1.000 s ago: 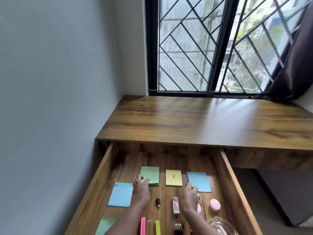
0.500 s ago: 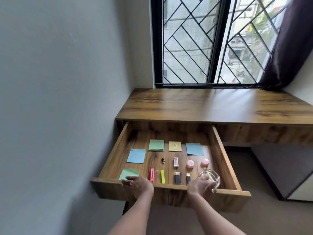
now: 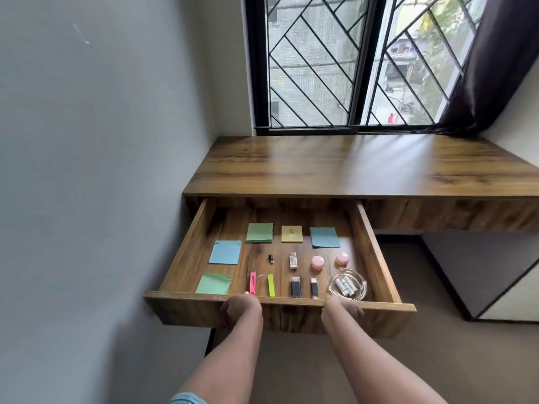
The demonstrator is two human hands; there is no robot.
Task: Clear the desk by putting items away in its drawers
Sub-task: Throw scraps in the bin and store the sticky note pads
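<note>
The wooden desk (image 3: 350, 167) has a bare top, and its left drawer (image 3: 379, 258) is pulled far out. Both my hands are on the drawer's front panel (image 3: 291, 316): my left hand (image 3: 242, 309) grips its top edge near the pink highlighter (image 3: 252, 283), with the thumb tip over the rim. My right hand (image 3: 342, 312) holds the same edge below the glass dish (image 3: 347, 284). Inside lie green (image 3: 259, 233), yellow (image 3: 292, 234) and blue (image 3: 324, 237) sticky-note pads, an eraser (image 3: 293, 260), two pink jars (image 3: 317, 262) and two dark sticks (image 3: 295, 288).
A grey wall (image 3: 102, 170) runs close along the drawer's left side. Behind the desk is a barred window (image 3: 335, 68) with a dark curtain (image 3: 490, 68) at the right. A white cabinet (image 3: 510, 293) stands on the floor at the right.
My hands left the items inside the drawer and came back to its front panel, then slid lower onto it. The view pulled back, so the whole drawer shows.
</note>
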